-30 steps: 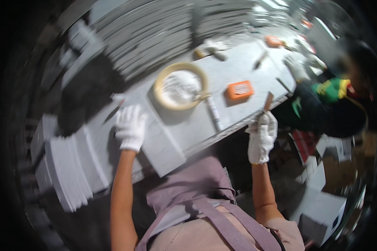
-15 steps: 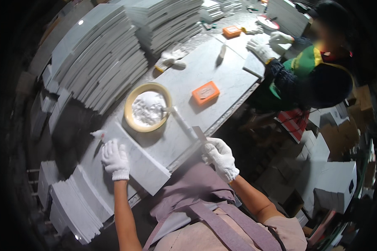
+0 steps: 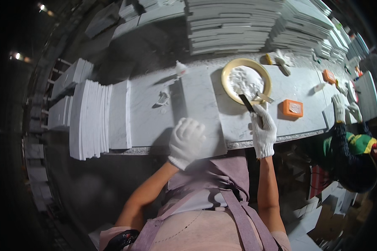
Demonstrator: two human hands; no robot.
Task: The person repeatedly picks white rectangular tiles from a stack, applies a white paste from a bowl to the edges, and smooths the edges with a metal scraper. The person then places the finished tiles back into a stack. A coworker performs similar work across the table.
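Note:
My right hand, in a white knit glove, grips a thin dark flat scraper at the near side of a yellow bowl. White powdery paste fills the bowl, and a second flat blade rests over its rim. My left hand, also gloved, is over the near end of a long marbled slab. Its fingers are loosely extended and hold nothing visible; whether the palm touches the slab, I cannot tell. A small white bottle stands by the slab's far end.
Several slabs stand packed on the left; tall slab stacks rise behind. An orange box, loose gloves and a crumpled white scrap lie on the table. A gloved co-worker works at the right end.
The view has swung left. My right hand has brought the scraper from the table's front edge to the bowl. My left hand has come from beside the bottle to the slab's near end.

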